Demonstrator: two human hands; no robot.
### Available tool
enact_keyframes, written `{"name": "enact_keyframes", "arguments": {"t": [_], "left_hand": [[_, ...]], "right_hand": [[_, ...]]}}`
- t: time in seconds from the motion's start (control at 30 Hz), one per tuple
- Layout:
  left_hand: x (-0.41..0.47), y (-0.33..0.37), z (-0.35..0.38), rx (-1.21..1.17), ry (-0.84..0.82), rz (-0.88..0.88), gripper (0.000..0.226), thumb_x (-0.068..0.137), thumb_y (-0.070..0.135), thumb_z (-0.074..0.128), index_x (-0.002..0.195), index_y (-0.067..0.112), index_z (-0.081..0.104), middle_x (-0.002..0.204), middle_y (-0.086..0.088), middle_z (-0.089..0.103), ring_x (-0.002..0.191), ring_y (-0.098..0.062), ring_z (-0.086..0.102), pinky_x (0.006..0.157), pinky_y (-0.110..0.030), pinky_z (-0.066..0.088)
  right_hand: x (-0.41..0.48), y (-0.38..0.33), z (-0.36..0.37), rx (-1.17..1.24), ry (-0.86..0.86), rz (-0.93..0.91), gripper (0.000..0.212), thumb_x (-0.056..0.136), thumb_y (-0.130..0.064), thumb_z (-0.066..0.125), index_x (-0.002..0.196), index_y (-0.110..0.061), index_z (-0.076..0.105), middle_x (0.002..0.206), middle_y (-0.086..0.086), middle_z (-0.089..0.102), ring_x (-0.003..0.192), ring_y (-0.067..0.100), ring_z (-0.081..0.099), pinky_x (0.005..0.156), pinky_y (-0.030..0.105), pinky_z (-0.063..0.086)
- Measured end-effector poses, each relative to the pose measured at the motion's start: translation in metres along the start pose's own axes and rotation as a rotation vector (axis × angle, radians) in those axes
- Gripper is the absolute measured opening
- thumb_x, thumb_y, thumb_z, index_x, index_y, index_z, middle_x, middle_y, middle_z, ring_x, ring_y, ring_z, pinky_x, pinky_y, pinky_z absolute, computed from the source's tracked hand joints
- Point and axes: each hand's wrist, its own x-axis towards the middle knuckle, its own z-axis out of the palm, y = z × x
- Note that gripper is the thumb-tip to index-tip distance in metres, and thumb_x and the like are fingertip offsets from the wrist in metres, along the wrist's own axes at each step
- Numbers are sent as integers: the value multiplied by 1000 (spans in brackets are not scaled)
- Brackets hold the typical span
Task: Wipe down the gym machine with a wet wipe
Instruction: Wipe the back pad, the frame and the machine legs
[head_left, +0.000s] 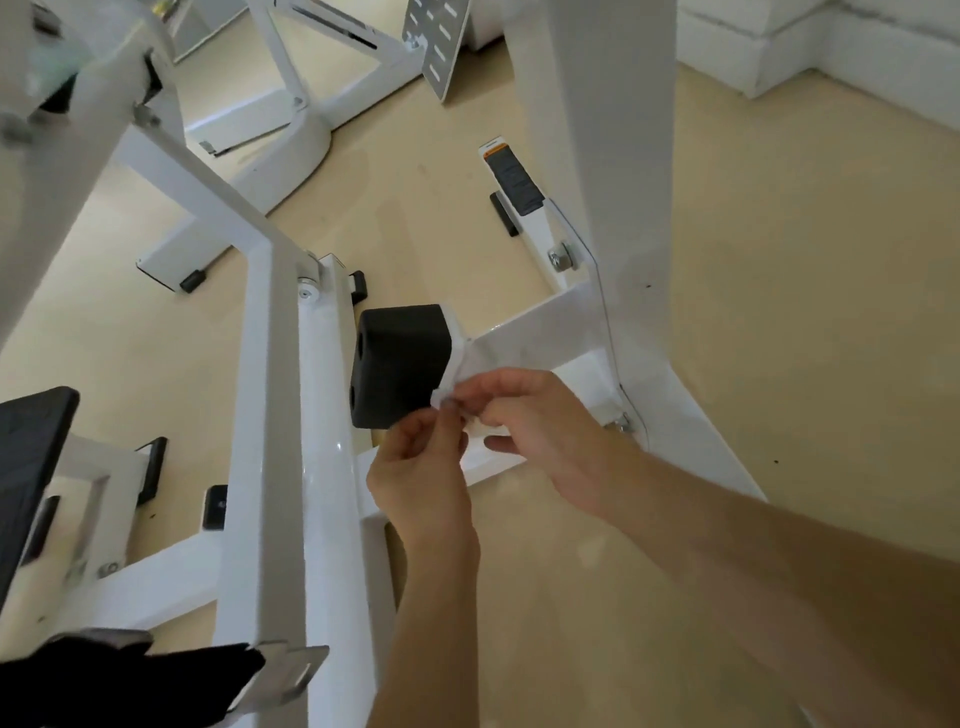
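Downward head view: the left hand (421, 467) and right hand (540, 431) meet over the white frame of the gym machine (270, 415), just beside its black rubber block (400, 358). The grip of each hand is pinching the small, crumpled white wet wipe (445, 399) between thumb and fingertips, so the wipe is held between the two hands at the block's right lower edge, in front of the white cross-beam (530, 332). A tan floor (779, 260) lies beneath the frame.
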Motion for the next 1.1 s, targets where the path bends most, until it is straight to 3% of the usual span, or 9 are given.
{"name": "enact_keyframes", "arguments": {"t": [0.17,0.33,0.47,0.63,0.77,0.9,0.97,1.0,1.1], "left_hand": [[-1,5,-7,170,-79,275,22,86,22,70,85,43,68,69,30,68,73,9,64,65,-2,45],[9,-30,-4,426,-154,215,15,93,28,62,101,27,74,72,31,58,68,24,54,60,9,32],[23,-57,-4,606,-224,188,20,96,33,57,84,35,72,60,26,56,62,1,58,53,2,34],[22,-68,5,837,-214,207,17,96,41,53,88,36,67,90,11,71,72,-8,58,71,-18,42],[12,-62,27,878,-404,525,16,93,25,60,106,20,69,98,2,70,83,-16,63,78,-26,50],[13,-79,42,1090,-605,850,37,77,10,74,112,1,65,99,-13,68,87,-28,65,79,-37,54],[3,-83,48,1295,-717,868,55,87,19,57,136,-3,46,133,-21,54,121,-35,52,101,-43,44],[-2,-84,52,1379,-756,815,66,92,27,47,148,-1,26,152,-20,32,140,-34,31,113,-42,31],[-13,-83,74,1311,-785,678,68,99,40,25,153,12,-7,160,-2,-14,148,-18,-11,121,-31,-1]], "right_hand": [[6,2,9,-60,59,-202,32,88,6,51,87,-16,74,90,-5,70,84,0,63,75,10,49],[24,35,2,-170,124,-67,36,88,4,52,75,-24,70,81,-11,66,83,4,62,76,10,47],[39,60,-2,-363,90,-14,27,92,-4,54,92,-21,74,100,-5,68,101,16,63,96,28,48],[41,73,-6,-610,90,-42,24,93,-11,52,104,-17,73,105,3,69,99,19,63,93,34,50],[28,85,-30,-956,235,-202,35,95,-22,43,128,-18,51,135,-6,46,110,18,58,83,28,49],[22,98,-43,-1214,186,-268,56,86,-21,34,142,-19,35,153,1,33,133,21,44,99,46,47],[5,100,-56,-1148,171,-236,60,89,-13,38,149,-16,31,156,3,30,142,18,30,117,38,28],[-5,101,-59,-1133,163,-187,62,91,-10,38,151,-15,26,157,3,27,145,15,23,120,30,15],[-1,100,-37,-1104,332,-82,61,99,-16,32,153,-4,6,161,11,9,149,22,8,120,29,0]]}}
